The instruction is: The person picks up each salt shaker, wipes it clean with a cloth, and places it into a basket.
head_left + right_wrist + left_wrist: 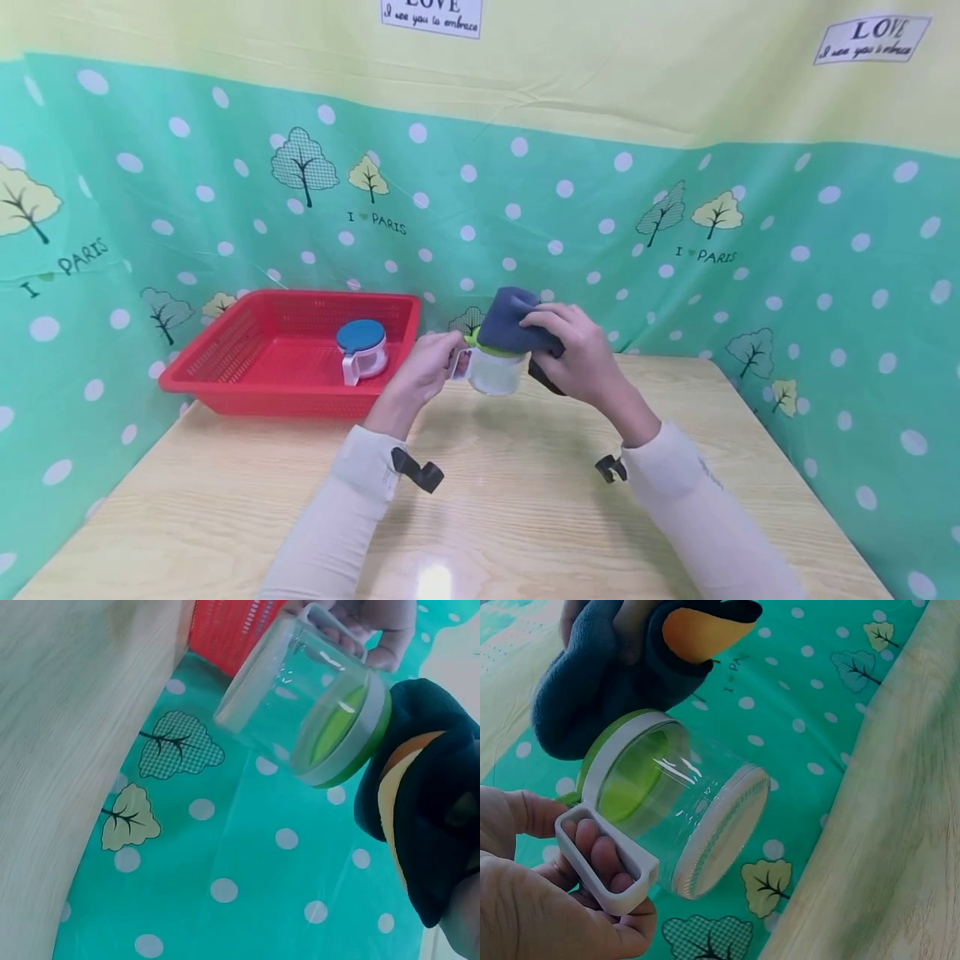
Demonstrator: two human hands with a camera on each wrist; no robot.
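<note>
A clear seasoning jar with a green lid (496, 375) is held up over the table, its fingers-through handle (604, 879) on the left side. My left hand (429, 364) grips that white handle, with fingers curled through the loop. The jar (705, 814) looks see-through, with nothing visible inside. My right hand (583, 352) holds a folded dark blue cloth (513, 320) against the top of the green lid (351, 739). An orange and yellow patch (701, 636) shows on the cloth's folds. Part of the lid is hidden under the cloth.
A red plastic basket (296, 402) with perforated walls stands at the left on the wooden table (510, 517). Inside it, a clear jar with a blue lid (362, 335) stands upright. A green polka-dot curtain (517, 196) hangs behind the table and at both sides.
</note>
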